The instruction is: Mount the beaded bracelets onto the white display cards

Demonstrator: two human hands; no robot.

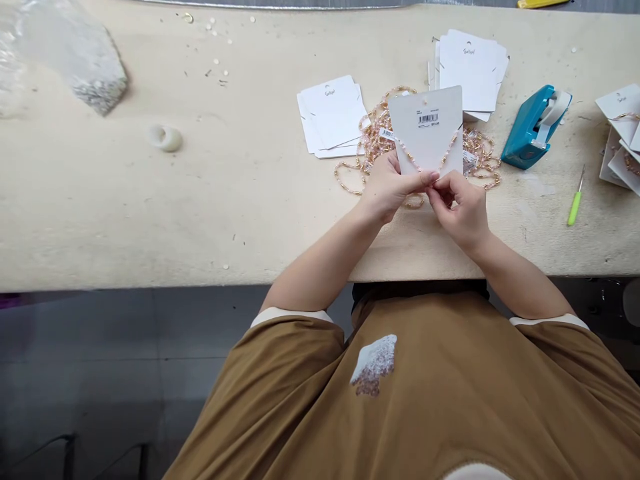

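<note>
My left hand (pixel 393 187) grips a white jewelry card (pixel 425 107) at its lower left edge, thumb across the front. The card's barcode and price side faces me. A pink and gold beaded necklace (pixel 450 150) lies over the card in a V shape. My right hand (pixel 463 207) pinches at the card's bottom edge, where the strands come together; the fingertips hide exactly what is between them, though it appears to be the necklace. Behind the card, a heap of similar beaded necklaces (pixel 376 137) with small white tags lies on the table.
White cards (pixel 333 113) lie left of the heap, and another card stack (pixel 470 70) behind it. To the right are a blue tape dispenser (pixel 530 130), a green-handled awl (pixel 575 207) and carded necklaces (pixel 620 143). A tape roll (pixel 166 138) and plastic bag (pixel 97 83) sit left.
</note>
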